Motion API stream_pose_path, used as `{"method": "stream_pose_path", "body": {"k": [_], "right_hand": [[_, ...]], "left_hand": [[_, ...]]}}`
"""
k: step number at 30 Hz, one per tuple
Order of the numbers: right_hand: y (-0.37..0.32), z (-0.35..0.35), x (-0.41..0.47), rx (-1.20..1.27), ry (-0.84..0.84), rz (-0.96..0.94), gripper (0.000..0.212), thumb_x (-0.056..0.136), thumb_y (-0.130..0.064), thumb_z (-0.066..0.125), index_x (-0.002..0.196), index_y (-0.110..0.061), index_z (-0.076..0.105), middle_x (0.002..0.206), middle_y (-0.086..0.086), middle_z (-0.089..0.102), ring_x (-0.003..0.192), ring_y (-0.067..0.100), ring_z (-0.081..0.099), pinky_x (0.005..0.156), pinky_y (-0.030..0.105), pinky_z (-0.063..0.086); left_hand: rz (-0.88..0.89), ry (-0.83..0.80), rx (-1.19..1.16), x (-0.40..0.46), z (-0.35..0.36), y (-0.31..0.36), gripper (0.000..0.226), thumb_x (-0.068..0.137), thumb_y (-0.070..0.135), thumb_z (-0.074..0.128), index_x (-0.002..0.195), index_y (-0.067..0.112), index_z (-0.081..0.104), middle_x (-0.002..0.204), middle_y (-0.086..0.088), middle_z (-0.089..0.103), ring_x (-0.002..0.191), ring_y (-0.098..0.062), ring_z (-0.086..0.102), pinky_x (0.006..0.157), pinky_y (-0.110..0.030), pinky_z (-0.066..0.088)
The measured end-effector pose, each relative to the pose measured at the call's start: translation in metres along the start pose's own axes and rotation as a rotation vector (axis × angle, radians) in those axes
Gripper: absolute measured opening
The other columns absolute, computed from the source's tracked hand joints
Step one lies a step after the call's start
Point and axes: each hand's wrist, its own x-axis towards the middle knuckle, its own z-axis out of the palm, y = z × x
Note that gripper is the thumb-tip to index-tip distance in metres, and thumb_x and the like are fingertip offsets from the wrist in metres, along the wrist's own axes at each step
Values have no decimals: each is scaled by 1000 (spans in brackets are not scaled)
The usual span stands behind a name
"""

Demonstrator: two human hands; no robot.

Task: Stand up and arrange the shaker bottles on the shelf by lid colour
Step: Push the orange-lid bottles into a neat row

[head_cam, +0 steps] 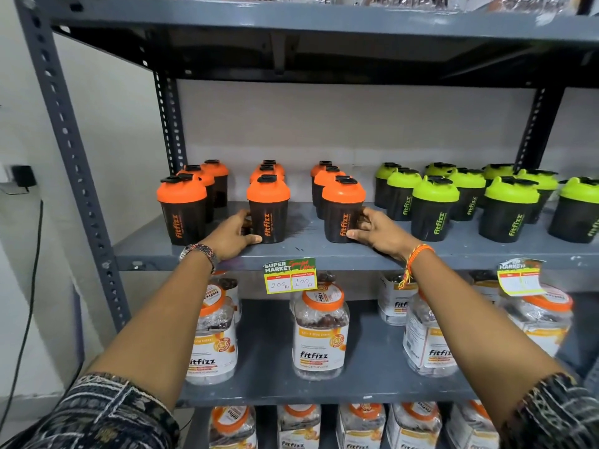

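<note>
Dark shaker bottles stand upright on the grey shelf. Orange-lidded ones fill the left half in three front-to-back rows; green-lidded ones stand grouped on the right. My left hand wraps the lower left side of the front orange-lidded bottle of the middle row. My right hand grips the lower right side of the front orange-lidded bottle of the third row. Both bottles rest on the shelf. Another orange-lidded bottle stands at the front left.
A price tag hangs from the shelf's front edge, another to the right. Clear jars with orange lids fill the shelves below. The perforated upright post stands at left, beside a black cable on the wall.
</note>
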Motion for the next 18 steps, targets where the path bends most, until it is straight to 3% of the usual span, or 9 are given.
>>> {"method": "stream_pose_path", "body": {"k": [3, 10, 18], "right_hand": [[1, -1, 1, 13, -10, 12, 60, 91, 2, 65, 145, -9, 41, 135, 10, 63, 125, 16, 60, 105, 28, 46], [1, -1, 0, -8, 5, 16, 59, 90, 1, 67, 143, -8, 44, 136, 11, 63, 126, 19, 60, 112, 37, 43], [-3, 1, -2, -28, 22, 18, 61, 89, -2, 69, 144, -8, 43, 139, 11, 61, 128, 20, 59, 113, 39, 42]], "left_hand": [[1, 0, -17, 2, 0, -3, 63, 88, 17, 71, 144, 23, 43, 136, -5, 64, 128, -22, 58, 115, -52, 41], [11, -9, -19, 0, 0, 1, 63, 90, 15, 70, 145, 23, 41, 138, -6, 63, 130, -22, 56, 117, -50, 40], [-7, -25, -26, -1, 1, 3, 64, 91, 14, 68, 148, 18, 39, 140, -7, 61, 132, -22, 56, 117, -48, 40]]}}
